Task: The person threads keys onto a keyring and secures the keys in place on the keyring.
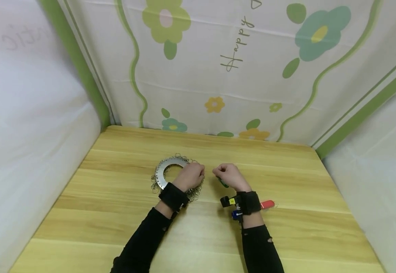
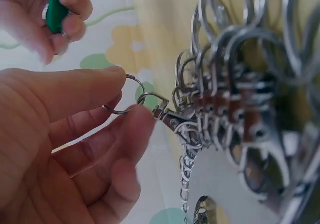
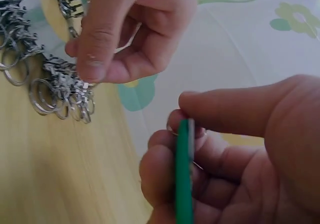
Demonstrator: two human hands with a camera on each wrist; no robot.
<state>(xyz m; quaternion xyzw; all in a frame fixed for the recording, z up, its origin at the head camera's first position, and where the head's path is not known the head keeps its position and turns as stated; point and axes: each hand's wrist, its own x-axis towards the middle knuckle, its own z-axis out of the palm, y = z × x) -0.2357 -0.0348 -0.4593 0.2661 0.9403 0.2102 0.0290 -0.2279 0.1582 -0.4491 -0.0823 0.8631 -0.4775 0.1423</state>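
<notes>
A flat silver ring-shaped plate point(image 1: 160, 174), edged with many small clips and split rings, lies on the table. At its right side my left hand point(image 1: 191, 176) pinches a split key ring point(image 2: 142, 84) between thumb and fingers. That ring is linked to a metal clip point(image 2: 172, 120) on the plate's edge. A short way to the right, my right hand point(image 1: 231, 176) holds a flat green tag point(image 3: 183, 184) against its curled fingers. Something small and metallic shows near the right thumb and index finger, mostly hidden. The two hands are apart.
A red tag point(image 1: 267, 204) with a small ring lies on the wooden table point(image 1: 198, 242), beside the right wrist. Wrist straps with a camera mount point(image 1: 235, 204) sit on the forearm. White printed cloth point(image 1: 191, 83) walls in the table's back and sides.
</notes>
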